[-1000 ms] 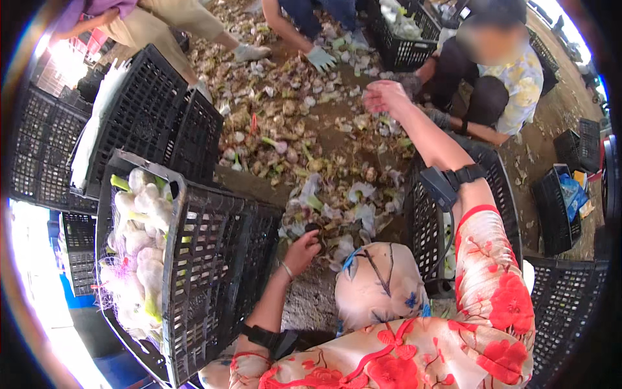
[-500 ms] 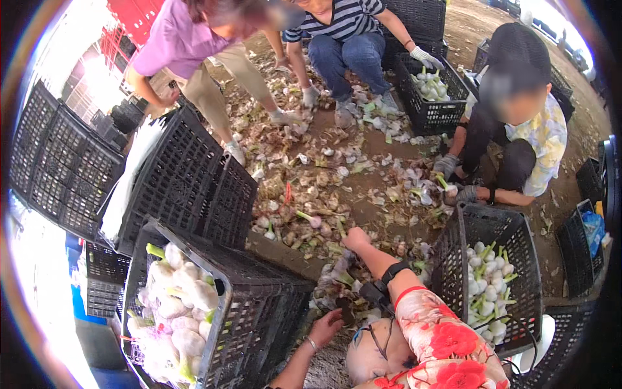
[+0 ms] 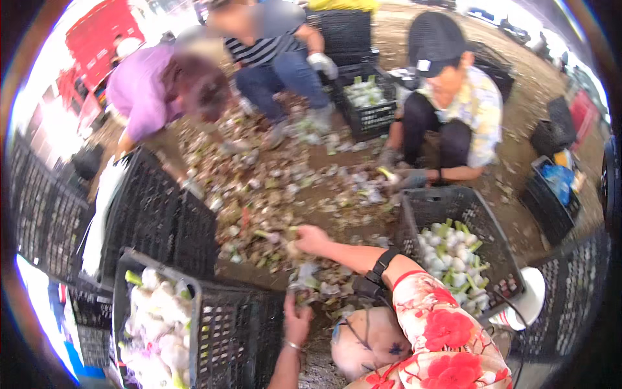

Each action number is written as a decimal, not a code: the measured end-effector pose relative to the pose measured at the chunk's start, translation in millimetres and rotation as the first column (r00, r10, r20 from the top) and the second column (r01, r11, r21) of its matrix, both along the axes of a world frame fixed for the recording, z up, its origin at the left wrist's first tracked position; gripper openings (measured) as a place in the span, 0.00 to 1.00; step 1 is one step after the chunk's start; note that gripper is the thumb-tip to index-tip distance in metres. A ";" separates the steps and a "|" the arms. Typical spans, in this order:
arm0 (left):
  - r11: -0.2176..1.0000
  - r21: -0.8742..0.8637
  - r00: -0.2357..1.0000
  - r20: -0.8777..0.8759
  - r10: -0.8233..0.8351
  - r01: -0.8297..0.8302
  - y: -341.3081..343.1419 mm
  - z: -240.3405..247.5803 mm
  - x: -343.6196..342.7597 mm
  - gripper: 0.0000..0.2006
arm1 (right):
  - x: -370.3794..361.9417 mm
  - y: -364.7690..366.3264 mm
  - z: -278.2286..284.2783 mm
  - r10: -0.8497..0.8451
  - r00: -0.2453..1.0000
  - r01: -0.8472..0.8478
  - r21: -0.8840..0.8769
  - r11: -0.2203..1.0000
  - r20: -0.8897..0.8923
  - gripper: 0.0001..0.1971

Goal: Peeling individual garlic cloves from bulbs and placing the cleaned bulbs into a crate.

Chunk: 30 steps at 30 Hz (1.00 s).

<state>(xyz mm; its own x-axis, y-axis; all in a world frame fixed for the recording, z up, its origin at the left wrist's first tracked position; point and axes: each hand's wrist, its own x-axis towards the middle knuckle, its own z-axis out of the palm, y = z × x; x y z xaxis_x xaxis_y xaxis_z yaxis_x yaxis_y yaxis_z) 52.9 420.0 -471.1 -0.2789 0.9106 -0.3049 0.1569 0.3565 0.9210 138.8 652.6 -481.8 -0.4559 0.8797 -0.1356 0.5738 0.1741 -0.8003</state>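
My right hand [image 3: 312, 240] reaches out over the littered ground, its fingers closed around a garlic bulb [image 3: 289, 247], mostly hidden, with a short greenish stalk by the fingertips. A purplish garlic bulb [image 3: 271, 237] with a stem lies just left of it. Nearer to me, my left hand [image 3: 298, 321] hangs beside a black crate, its fingers apart and nothing visible in them. Pale peelings and leaves [image 3: 308, 282] lie just beyond its fingertips. At my left, a black crate [image 3: 240, 324] contains large white garlic bulbs [image 3: 155, 318].
A black crate [image 3: 502, 249] of stemmed garlic stands at right, beside a white bucket [image 3: 532, 295]. Garlic and dry skins cover the ground [image 3: 324, 201]. A person in a cap [image 3: 453, 123] squats beyond; two others [image 3: 139, 91] [image 3: 269, 71] bend or squat farther left. My knee [image 3: 369, 343] is close.
The view has shifted, sliding the scene left. My right hand has moved a little farther away with the garlic. My left hand now points forward rather than right. The person in purple bends lower.
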 end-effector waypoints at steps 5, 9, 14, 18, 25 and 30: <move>0.900 0.285 0.926 0.285 0.247 -0.328 41.6 52.2 14.2 0.31 | 15.1 -63.5 84.3 0.145 0.929 -0.217 -0.181 0.959 -0.341 0.17; 0.857 0.353 0.907 0.330 0.262 -0.376 40.6 80.4 28.4 0.23 | 37.7 -86.9 107.6 0.032 0.815 -0.340 -0.433 0.835 -0.578 0.13; 0.859 0.396 0.940 0.232 0.249 -0.325 28.7 81.3 23.3 0.20 | 35.1 -99.3 113.4 0.039 0.848 -0.297 -0.413 0.861 -0.528 0.11; 0.838 0.412 0.921 0.307 0.241 -0.357 23.4 91.1 18.2 0.19 | 30.7 -104.4 115.2 0.002 0.794 -0.359 -0.467 0.808 -0.607 0.09; 0.795 0.591 0.958 -0.128 0.257 -0.135 28.9 75.8 11.0 0.17 | 31.7 -106.5 115.9 -0.094 0.785 -0.316 -0.526 0.789 -0.612 0.08; 0.816 0.550 0.973 -0.025 0.228 -0.177 32.8 81.4 15.6 0.17 | 33.3 -107.7 124.7 -0.145 0.765 -0.256 -0.503 0.826 -0.628 0.08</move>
<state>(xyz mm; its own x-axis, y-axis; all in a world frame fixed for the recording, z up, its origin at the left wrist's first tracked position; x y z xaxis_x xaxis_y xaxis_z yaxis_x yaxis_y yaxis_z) 68.4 452.8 -389.6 -0.4774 0.8415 0.2530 0.2235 -0.1622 0.9611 172.2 545.0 -357.1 -0.6536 0.7190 -0.2364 -0.0792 -0.3757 -0.9234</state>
